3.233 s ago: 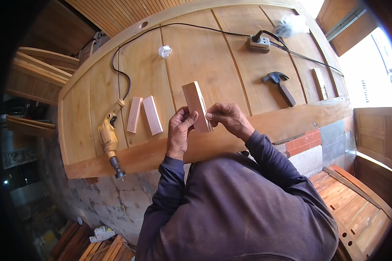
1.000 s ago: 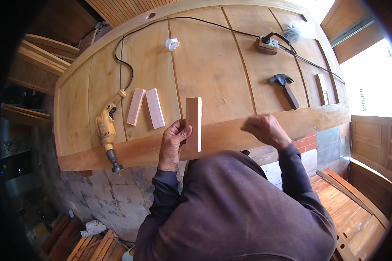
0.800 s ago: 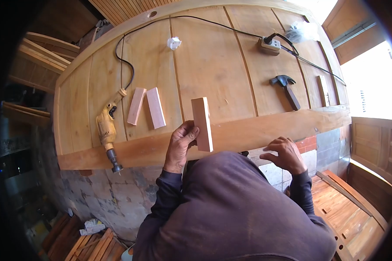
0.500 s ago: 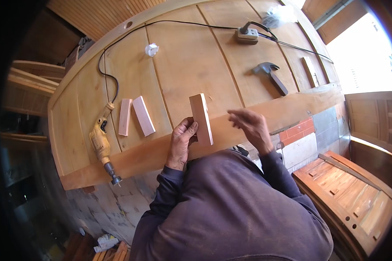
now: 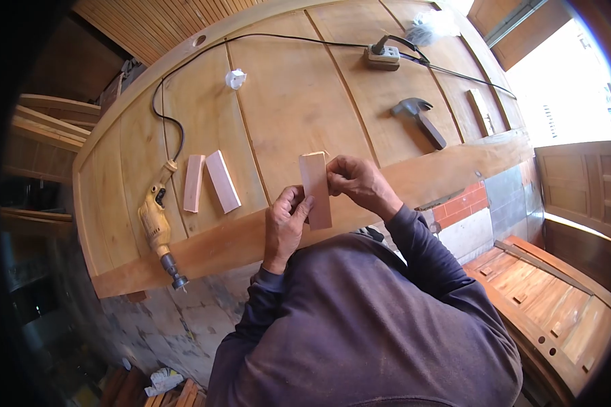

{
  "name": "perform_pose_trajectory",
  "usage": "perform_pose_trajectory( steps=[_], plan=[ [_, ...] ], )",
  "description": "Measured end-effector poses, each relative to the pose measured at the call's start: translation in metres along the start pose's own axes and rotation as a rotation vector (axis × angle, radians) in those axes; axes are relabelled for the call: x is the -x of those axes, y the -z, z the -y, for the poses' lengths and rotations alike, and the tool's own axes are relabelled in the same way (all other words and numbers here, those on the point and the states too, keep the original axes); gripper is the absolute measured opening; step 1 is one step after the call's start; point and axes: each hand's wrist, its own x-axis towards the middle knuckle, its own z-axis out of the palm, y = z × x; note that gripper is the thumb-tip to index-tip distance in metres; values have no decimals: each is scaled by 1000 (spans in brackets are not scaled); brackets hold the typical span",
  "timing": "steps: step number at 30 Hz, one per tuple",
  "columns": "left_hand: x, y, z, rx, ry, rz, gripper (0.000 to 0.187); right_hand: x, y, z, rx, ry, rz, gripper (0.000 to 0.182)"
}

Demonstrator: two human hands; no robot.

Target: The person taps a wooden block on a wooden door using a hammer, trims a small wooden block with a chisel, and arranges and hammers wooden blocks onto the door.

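Observation:
Between the thumb and fingers of my left hand (image 5: 284, 227) is a small flat wood block (image 5: 317, 197), held upright over the front edge of the large wooden door panel (image 5: 288, 95). My right hand (image 5: 365, 183) is closed in a pinch at the block's upper right edge. Whatever its fingertips hold, if anything, is hidden. Two similar wood pieces (image 5: 193, 183) (image 5: 223, 182) lie side by side on the panel, left of my hands. Left of those rests a yellow power drill (image 5: 156, 227), its chuck end reaching past the front edge.
A claw hammer (image 5: 424, 125) and a pale wood strip (image 5: 482, 112) lie to the right. The drill's black cord (image 5: 271, 34) runs across the back to a socket block (image 5: 383, 57). A small white object (image 5: 235, 79) and a plastic bag (image 5: 431, 27) sit farther back.
My right hand has moved left, from open beside the block to closed against its right edge. The block in my left hand has turned a little, showing more of its broad face.

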Motion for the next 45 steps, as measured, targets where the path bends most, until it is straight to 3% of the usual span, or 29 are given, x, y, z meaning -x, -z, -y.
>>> perform_pose_trajectory(
  steps=[4,7,11,17,24,25,28,29,31,32,33,34,36,37,41,45],
  plan=[
    [4,-1,4,119,6,-1,21,-1,-10,-3,75,38,-42,17],
    [1,6,15,200,40,37,21,-7,-20,-36,-178,7,-12,13],
    [1,9,24,232,11,50,22,-5,-28,-42,-217,3,-37,11],
    [4,19,30,268,27,-17,27,-2,-15,-24,-344,-74,167,26],
    [6,12,25,421,22,-78,32,5,-39,-22,-487,50,210,56],
    [6,7,21,436,0,-99,32,8,-40,-15,-251,125,146,55],
    [11,6,21,339,-44,-85,38,11,-33,-1,-64,23,61,48],
    [8,8,21,470,-9,-65,43,12,-29,1,76,192,-2,37],
    [3,17,22,730,77,-20,54,10,-12,13,407,504,-34,32],
    [3,27,16,705,130,142,69,7,-4,16,576,654,-47,30],
    [2,33,6,796,213,265,65,2,3,13,654,823,-54,25],
    [2,33,-5,884,298,386,61,2,7,15,710,865,-13,24],
    [0,25,3,772,290,412,56,3,13,21,816,949,77,23],
    [-1,21,8,715,286,421,53,3,13,21,837,963,55,31],
    [-2,9,22,921,298,348,42,18,0,20,450,611,-403,52],
    [-2,3,16,922,268,272,33,20,10,-24,-5,260,-294,41]
  ],
)
